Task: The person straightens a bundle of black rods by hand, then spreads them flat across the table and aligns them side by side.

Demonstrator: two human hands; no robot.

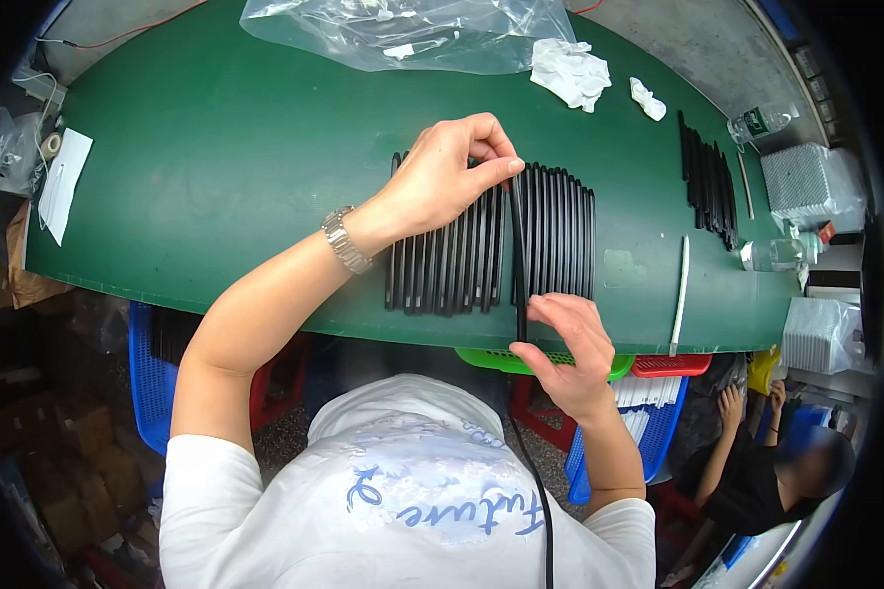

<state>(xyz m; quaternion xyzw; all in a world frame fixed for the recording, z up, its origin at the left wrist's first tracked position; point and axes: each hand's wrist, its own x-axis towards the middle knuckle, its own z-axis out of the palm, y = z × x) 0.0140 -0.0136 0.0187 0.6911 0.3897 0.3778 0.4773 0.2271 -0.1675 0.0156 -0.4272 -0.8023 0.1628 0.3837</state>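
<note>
My left hand (442,182), with a metal watch on its wrist, pinches the upper end of a slim black rod (520,260) between thumb and fingers. The rod stands out nearly lengthwise over a row of similar rods. Beside its lower end is my right hand (575,348), thumb and fingers apart, palm toward the rod. Black rods lie side by side in a left group (447,265) and a right group (560,231) on the green table (216,167). My left hand and forearm partly cover the left group.
More black rods (707,182) lie at the right, near a white stick (680,294) and bottles (776,255). Clear plastic (413,29) and crumpled tissue (570,74) lie at the far edge. Below are blue baskets (147,378) and a green tray (481,360). Another person (756,481) is at lower right.
</note>
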